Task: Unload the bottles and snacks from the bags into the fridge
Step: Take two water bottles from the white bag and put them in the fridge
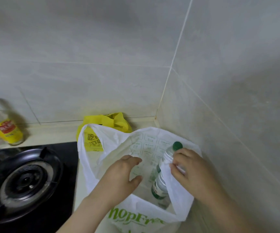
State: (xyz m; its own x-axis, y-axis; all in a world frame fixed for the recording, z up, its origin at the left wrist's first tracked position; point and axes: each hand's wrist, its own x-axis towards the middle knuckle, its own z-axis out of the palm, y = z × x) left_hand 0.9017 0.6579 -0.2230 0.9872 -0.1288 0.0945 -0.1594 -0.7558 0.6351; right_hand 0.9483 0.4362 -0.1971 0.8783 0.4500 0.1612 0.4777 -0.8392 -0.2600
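Far left of the left hand, a sauce bottle (7,130) with a yellow label stands on the counter (51,134) by the wall, and a second bottle with a red cap is cut off by the frame edge beside it. Below them, still well left of the left hand, sits 1 black burner (25,180). Beyond the left hand, against the wall, lies a crumpled yellow bag (105,125), partly hidden behind the white bag (88,165). The white bag stands open on the counter in the corner, its left handle loop raised and green lettering across its near side. The left hand (122,175) reaches into the bag's mouth, palm down, fingers spread and loosely curved, thumb apart; it holds nothing, and I cannot tell whether the fingertips touch the bag's far wall. Between the 2 hands, closer to the right one, 1 clear bottle (167,157) with a green cap and green label stands tilted inside the white bag, its cap poking out just above the right hand's fingers. The right hand (191,172) pinches the bag's right rim between curled fingers and thumb, with the pinched plastic lying against the bottle's shoulder. Right of that hand rises the tiled wall (236,115).
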